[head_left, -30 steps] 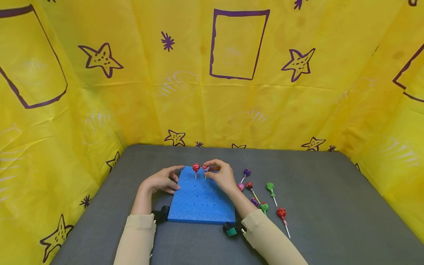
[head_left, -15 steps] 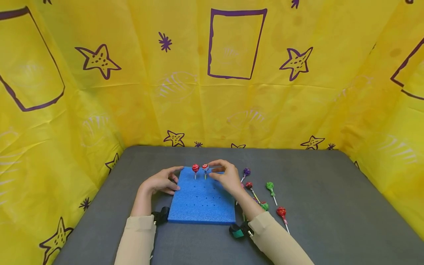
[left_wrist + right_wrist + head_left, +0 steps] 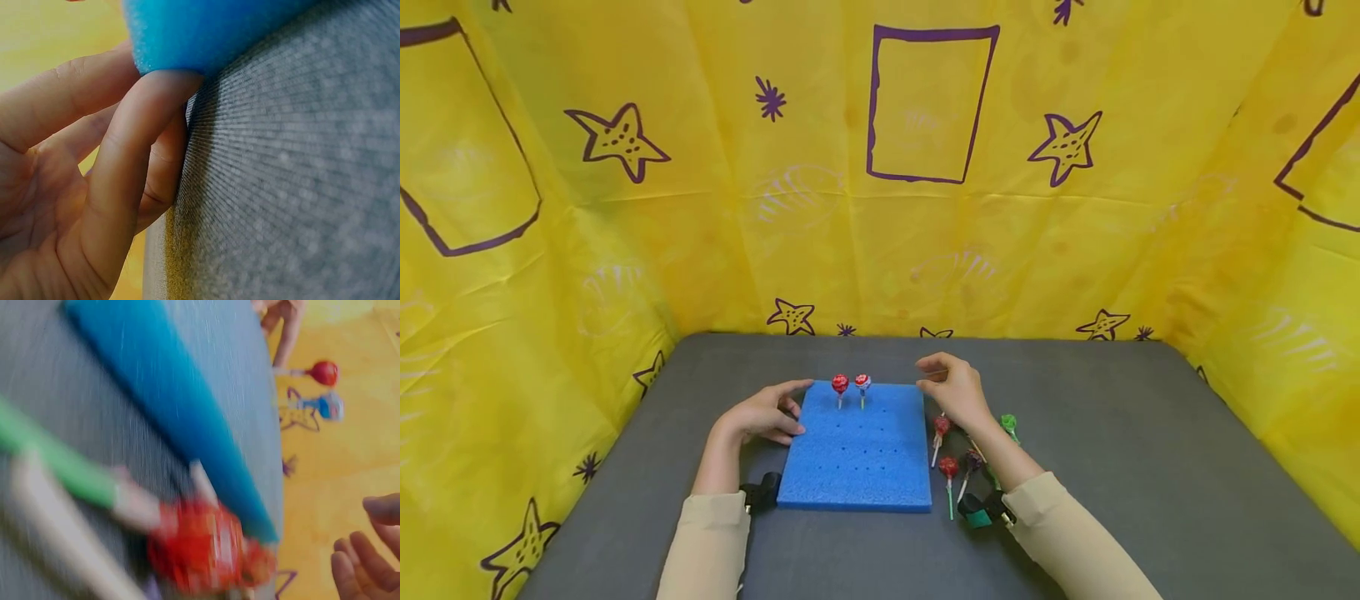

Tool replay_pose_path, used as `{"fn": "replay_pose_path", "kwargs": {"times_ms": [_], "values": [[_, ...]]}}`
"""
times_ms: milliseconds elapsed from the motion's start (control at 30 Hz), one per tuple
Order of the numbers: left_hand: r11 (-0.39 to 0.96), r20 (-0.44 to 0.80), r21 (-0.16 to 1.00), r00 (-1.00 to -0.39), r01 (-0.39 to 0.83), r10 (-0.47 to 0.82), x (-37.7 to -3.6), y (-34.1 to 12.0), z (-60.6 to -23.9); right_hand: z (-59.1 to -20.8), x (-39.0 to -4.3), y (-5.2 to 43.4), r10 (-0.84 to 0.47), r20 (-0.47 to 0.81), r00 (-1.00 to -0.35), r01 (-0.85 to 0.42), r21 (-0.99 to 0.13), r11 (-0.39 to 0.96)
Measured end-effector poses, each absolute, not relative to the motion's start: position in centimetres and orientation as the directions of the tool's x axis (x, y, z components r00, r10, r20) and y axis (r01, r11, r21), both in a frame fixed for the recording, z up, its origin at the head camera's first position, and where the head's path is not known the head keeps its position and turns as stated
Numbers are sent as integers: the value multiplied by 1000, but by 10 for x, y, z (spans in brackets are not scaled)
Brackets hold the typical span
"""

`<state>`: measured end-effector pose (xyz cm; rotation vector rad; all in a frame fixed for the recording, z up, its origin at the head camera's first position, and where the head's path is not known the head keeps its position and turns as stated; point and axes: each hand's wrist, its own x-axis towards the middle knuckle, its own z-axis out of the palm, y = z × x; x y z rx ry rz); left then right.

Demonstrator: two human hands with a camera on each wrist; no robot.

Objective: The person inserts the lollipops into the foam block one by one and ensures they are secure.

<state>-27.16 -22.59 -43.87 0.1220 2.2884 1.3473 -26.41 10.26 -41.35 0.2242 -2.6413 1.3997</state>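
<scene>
A blue foam board (image 3: pixel 853 454) with rows of small holes lies on the grey table. Two wrapped lollipops stand upright in its far row, one red (image 3: pixel 840 384) and one red and white (image 3: pixel 862 382). My left hand (image 3: pixel 793 408) rests against the board's far left corner; the left wrist view shows its fingers (image 3: pixel 137 144) pressed to the foam's edge (image 3: pixel 187 31). My right hand (image 3: pixel 934 377) hovers just past the board's far right corner, fingers loosely bent, holding nothing. In the blurred right wrist view its fingertips (image 3: pixel 362 562) are bare beside a red lollipop (image 3: pixel 200 550).
Several loose lollipops lie on the table right of the board: two red ones (image 3: pixel 942 425) (image 3: pixel 948 467), a purple one (image 3: pixel 973 457) and a green one (image 3: pixel 1008 423), partly hidden by my right forearm. Yellow patterned sheeting (image 3: pixel 925 250) walls the table (image 3: pixel 1112 467) on three sides.
My right hand let go of the second lollipop, now standing in the board, and moved right off the board. The left hand stayed at the corner.
</scene>
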Motion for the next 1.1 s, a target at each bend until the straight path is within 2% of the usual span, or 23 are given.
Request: {"fn": "replay_pose_path", "kwargs": {"times_ms": [200,500,1100], "values": [[502,-340,851,-890,-154,304,-269,-226,-437,-410,-270,126,-51,154,-987,-150,-750,645],[496,-348,853,-886,-164,306,-268,-225,-437,-413,-277,146,-49,81,-996,-92,-703,705],[494,-354,852,-885,-172,302,-269,-224,-436,-422,-294,157,24,-100,-995,88,-711,697]]}}
